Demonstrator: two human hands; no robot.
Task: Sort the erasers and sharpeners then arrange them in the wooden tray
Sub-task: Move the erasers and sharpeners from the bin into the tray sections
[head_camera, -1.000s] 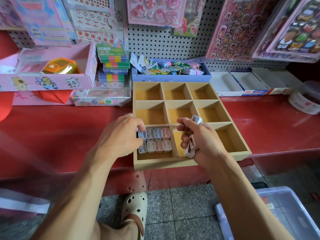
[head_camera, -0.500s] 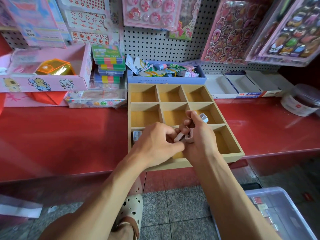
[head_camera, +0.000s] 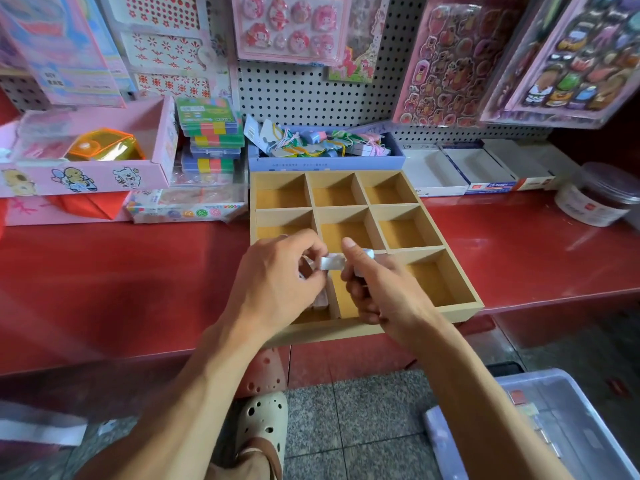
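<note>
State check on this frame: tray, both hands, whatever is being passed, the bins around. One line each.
wooden tray: on red counter, most compartments bare
left hand: pinching the sharpener
right hand: fingers curled round small pieces, thumb up
sharpener: between both hands, above the tray
blue box: open, full of tagged items
clear bin: on floor, open
round tub: lidded

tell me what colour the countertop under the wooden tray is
Glossy red countertop, seen in the head view, the only one; the tray is light wood.
</note>
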